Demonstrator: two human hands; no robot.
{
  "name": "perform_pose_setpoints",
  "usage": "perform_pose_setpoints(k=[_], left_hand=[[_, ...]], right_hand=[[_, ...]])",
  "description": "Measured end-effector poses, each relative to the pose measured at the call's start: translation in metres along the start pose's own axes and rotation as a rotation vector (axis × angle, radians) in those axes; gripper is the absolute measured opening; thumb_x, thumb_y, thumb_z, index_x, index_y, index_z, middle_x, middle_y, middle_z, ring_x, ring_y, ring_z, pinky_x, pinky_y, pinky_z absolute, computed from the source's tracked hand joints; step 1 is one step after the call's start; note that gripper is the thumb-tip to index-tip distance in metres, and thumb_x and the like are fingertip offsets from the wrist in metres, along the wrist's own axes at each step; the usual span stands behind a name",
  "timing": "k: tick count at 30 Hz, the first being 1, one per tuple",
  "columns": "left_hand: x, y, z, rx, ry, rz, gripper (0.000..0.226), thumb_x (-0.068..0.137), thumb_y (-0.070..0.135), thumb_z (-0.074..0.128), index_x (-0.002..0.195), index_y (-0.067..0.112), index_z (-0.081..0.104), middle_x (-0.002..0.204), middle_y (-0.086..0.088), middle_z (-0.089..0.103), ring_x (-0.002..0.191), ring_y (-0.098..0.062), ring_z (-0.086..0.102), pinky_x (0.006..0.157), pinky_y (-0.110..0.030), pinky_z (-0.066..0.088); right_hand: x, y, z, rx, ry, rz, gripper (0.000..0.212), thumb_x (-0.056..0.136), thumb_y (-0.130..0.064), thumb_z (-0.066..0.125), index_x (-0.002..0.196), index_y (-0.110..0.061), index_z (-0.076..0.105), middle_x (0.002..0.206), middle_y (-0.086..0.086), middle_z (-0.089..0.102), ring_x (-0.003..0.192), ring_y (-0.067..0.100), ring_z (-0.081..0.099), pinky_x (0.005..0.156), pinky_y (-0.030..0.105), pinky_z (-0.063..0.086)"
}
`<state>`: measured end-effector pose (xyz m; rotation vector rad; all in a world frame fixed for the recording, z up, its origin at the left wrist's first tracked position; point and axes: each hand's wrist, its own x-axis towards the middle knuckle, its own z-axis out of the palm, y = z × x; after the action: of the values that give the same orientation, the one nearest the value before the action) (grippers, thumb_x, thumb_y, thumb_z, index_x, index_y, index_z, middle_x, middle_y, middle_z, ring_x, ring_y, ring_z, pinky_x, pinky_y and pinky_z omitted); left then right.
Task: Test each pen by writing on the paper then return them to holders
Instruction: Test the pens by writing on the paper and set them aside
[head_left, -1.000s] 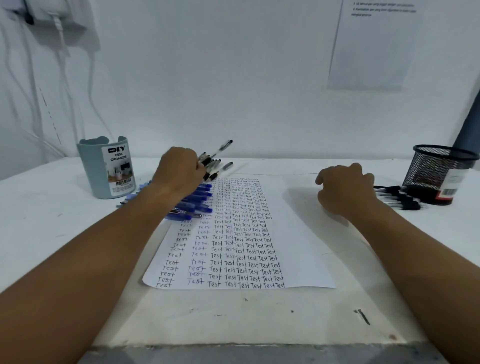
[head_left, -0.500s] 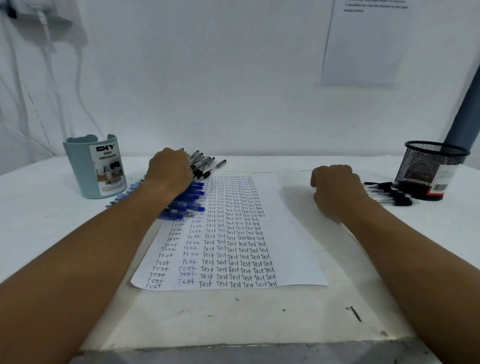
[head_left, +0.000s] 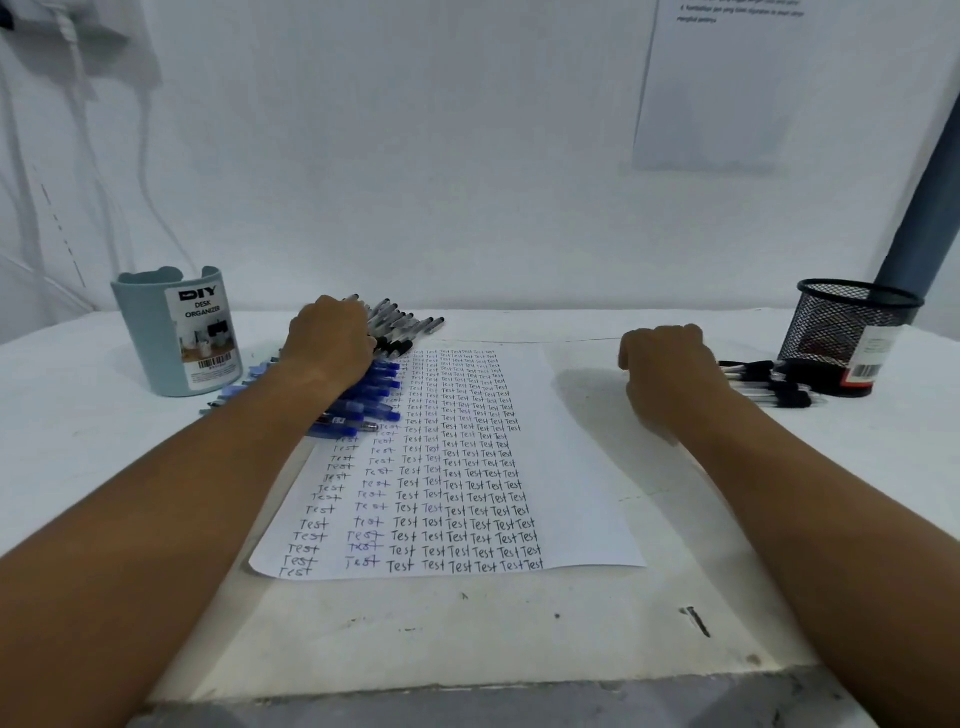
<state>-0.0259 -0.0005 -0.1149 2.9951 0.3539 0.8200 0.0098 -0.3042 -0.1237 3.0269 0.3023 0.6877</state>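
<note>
The paper (head_left: 467, 457) lies flat at the centre of the frame on the white table (head_left: 467, 634), its left and middle columns filled top to bottom with the handwritten word "Test"; the right-hand strip is blank. At the sheet's upper left corner a row of blue pens (head_left: 371, 397) lies side by side, overlapping the paper edge, and just above it sits a fan of black-capped pens (head_left: 410, 325). The left hand (head_left: 332, 343) rests on top of these two groups, knuckles up; its fingers curve down over the pens, but whether they actually pinch one cannot be told from this angle. The right hand (head_left: 662, 364) sits at centre right, just off the paper's right edge, fingers curled into a loose fist with nothing visible in it. To its right a small group of black pens (head_left: 769, 384) lies on the table, touching the base of the black mesh holder (head_left: 852, 332). The blue desk organizer (head_left: 176, 338) stands at centre left, near the blue pens. Judged from the filled columns, testing is well advanced; returning appears outstanding, since all visible pens lie on the table and none shows above either holder's rim.
</note>
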Motion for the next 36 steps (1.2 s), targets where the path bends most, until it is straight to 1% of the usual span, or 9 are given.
perform_pose_setpoints(k=[5,10,16,21,24,27,32,34,36], left_hand=[[0.0,-0.002,-0.001,-0.046,0.036,-0.019,0.021,0.093,0.018,0.058,0.091,0.0,0.069,0.074,-0.012,0.062,0.071,-0.027,0.06,0.069,-0.034,0.051],[-0.01,0.009,-0.01,-0.237,0.055,0.071,0.02,0.093,0.025,0.061,0.093,0.009,0.074,0.086,-0.007,0.07,0.076,-0.02,0.059,0.078,-0.033,0.049],[-0.022,0.024,-0.02,-0.417,-0.039,0.24,0.019,0.086,0.032,0.07,0.098,0.017,0.076,0.083,0.007,0.064,0.079,-0.009,0.056,0.083,-0.026,0.042],[-0.034,0.031,-0.024,-0.412,-0.18,0.364,0.029,0.085,0.04,0.069,0.106,0.021,0.072,0.098,0.007,0.069,0.087,-0.002,0.059,0.077,-0.018,0.043],[-0.038,0.031,-0.028,-0.393,-0.213,0.399,0.031,0.085,0.04,0.068,0.11,0.022,0.071,0.103,0.005,0.069,0.093,-0.006,0.06,0.081,-0.022,0.046],[-0.041,0.031,-0.032,-0.378,-0.228,0.425,0.033,0.084,0.042,0.069,0.11,0.023,0.071,0.103,0.006,0.069,0.095,-0.007,0.06,0.084,-0.025,0.047],[-0.043,0.031,-0.035,-0.356,-0.234,0.446,0.033,0.085,0.043,0.068,0.112,0.023,0.07,0.104,0.005,0.069,0.096,-0.007,0.06,0.09,-0.03,0.048],[-0.043,0.031,-0.036,-0.353,-0.251,0.443,0.033,0.085,0.043,0.067,0.112,0.023,0.07,0.105,0.005,0.069,0.096,-0.007,0.06,0.09,-0.03,0.048],[-0.043,0.031,-0.037,-0.351,-0.271,0.442,0.033,0.086,0.042,0.067,0.112,0.023,0.07,0.105,0.005,0.069,0.095,-0.006,0.061,0.09,-0.03,0.049]], right_hand=[[0.0,-0.011,0.0,0.205,0.003,-0.22,0.042,0.085,0.001,0.049,0.12,-0.019,0.059,0.114,0.006,0.061,0.112,0.027,0.048,0.091,0.036,0.042],[0.002,-0.008,-0.008,0.104,-0.065,-0.094,0.041,0.09,-0.01,0.055,0.129,-0.019,0.056,0.129,0.005,0.054,0.124,0.028,0.042,0.099,0.038,0.035],[0.0,0.006,-0.001,-0.041,-0.127,-0.011,0.03,0.091,-0.012,0.046,0.115,-0.022,0.061,0.114,0.003,0.054,0.113,0.027,0.041,0.09,0.038,0.028],[0.001,0.002,-0.001,0.026,0.023,-0.094,0.023,0.098,-0.018,0.045,0.115,-0.028,0.057,0.106,-0.002,0.059,0.112,0.024,0.044,0.097,0.041,0.023],[0.001,-0.002,-0.003,0.19,0.238,-0.204,0.022,0.102,-0.023,0.04,0.12,-0.026,0.053,0.091,-0.005,0.057,0.103,0.025,0.051,0.1,0.042,0.02],[-0.003,-0.009,-0.011,0.414,0.421,-0.328,0.027,0.103,-0.027,0.038,0.126,-0.024,0.052,0.081,-0.003,0.05,0.08,0.028,0.055,0.08,0.038,0.034],[-0.014,-0.023,-0.024,0.791,0.342,-0.268,0.04,0.104,-0.02,0.035,0.141,-0.034,0.038,0.064,-0.017,0.043,0.056,0.005,0.047,0.057,0.023,0.036],[-0.016,-0.027,-0.026,1.041,0.266,-0.164,0.043,0.103,-0.019,0.035,0.134,-0.047,0.044,0.058,-0.02,0.041,0.049,0.007,0.041,0.051,0.017,0.035],[-0.016,-0.029,-0.03,1.384,0.126,0.029,0.039,0.101,-0.02,0.037,0.121,-0.051,0.053,0.057,-0.012,0.037,0.048,0.015,0.029,0.044,0.025,0.029]])
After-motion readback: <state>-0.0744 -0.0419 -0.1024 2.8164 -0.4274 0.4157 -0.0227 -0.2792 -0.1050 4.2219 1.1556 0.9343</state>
